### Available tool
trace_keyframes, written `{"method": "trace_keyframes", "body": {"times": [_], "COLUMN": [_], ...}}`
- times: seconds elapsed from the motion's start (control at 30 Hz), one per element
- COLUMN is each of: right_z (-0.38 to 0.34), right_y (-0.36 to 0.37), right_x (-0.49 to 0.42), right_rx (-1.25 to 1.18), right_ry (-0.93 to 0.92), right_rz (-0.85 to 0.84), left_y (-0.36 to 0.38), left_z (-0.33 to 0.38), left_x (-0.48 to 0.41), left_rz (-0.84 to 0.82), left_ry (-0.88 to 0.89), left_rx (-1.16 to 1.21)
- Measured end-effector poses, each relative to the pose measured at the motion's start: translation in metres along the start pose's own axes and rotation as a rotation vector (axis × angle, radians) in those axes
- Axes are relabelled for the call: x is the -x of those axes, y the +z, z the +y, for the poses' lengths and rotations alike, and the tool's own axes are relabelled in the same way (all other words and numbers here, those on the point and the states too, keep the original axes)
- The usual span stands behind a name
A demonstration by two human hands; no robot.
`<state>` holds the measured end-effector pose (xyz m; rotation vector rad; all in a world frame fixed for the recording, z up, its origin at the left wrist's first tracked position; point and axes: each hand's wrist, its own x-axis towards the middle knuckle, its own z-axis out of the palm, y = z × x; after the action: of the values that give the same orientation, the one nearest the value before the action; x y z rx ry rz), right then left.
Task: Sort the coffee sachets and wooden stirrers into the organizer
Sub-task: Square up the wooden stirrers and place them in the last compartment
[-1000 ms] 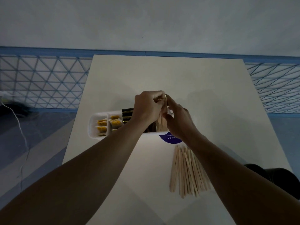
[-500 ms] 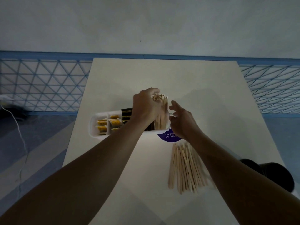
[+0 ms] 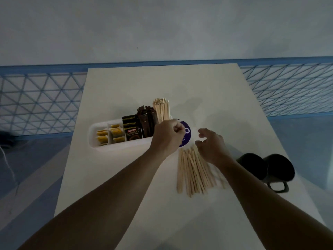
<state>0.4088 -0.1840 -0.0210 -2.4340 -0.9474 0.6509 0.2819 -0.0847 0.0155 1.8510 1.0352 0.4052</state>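
Right hand (image 3: 212, 145) spread open, empty, fingertips over the loose stirrers' (image 3: 193, 170) 12 o'clock ends (contact unclear). Left hand (image 3: 168, 136) fisted; contents indeterminable.

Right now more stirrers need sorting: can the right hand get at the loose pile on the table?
Probably yes: the right hand hovers open over the loose stirrers' far ends, nothing between them.

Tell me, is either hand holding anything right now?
Right hand: nothing; it is open over the loose stirrers. Left hand is a closed fist; no object shows in it.
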Motion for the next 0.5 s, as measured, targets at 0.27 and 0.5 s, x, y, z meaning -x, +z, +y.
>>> {"method": "trace_keyframes", "body": {"times": [0.27,0.5], "right_z": [0.026,0.037], "right_y": [0.008,0.017], "right_x": [0.035,0.049], "right_rx": [0.079,0.158], "right_ry": [0.094,0.164], "right_rz": [-0.05,-0.115], "left_y": [0.043,0.064], "left_z": [-0.028,-0.046], "left_x": [0.028,0.044], "left_rz": [-0.132,-0.223], "left_ry": [-0.215,-0.342], "left_rx": [-0.238,-0.35]}}
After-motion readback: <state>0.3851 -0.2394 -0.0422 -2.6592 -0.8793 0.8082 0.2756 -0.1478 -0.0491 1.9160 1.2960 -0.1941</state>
